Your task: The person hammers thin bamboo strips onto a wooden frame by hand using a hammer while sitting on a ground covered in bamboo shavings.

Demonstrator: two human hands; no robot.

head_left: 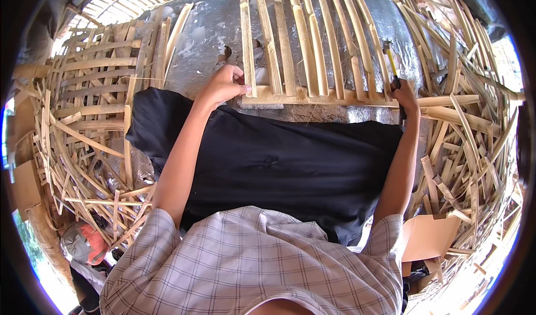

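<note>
My left hand (223,86) is closed at the lower left corner of a bamboo frame, thumb and fingers at the near end of the leftmost bamboo slat (246,41). Whether a nail is pinched there is too small to tell. My right hand (406,96) grips the dark handle of a hammer (390,61), which has a yellow section and its head pointing away from me. Several slats run away from me side by side, their near ends on a bamboo crosspiece (301,96). That crosspiece lies sideways between my hands.
A grey sheet (190,44) lies under the frame. Woven bamboo lattice panels (97,64) stand at the left. Loose bamboo strips (474,147) are heaped at the right, near an open cardboard box (430,237). Black cloth (279,153) covers my lap. An orange-and-grey item (86,242) sits lower left.
</note>
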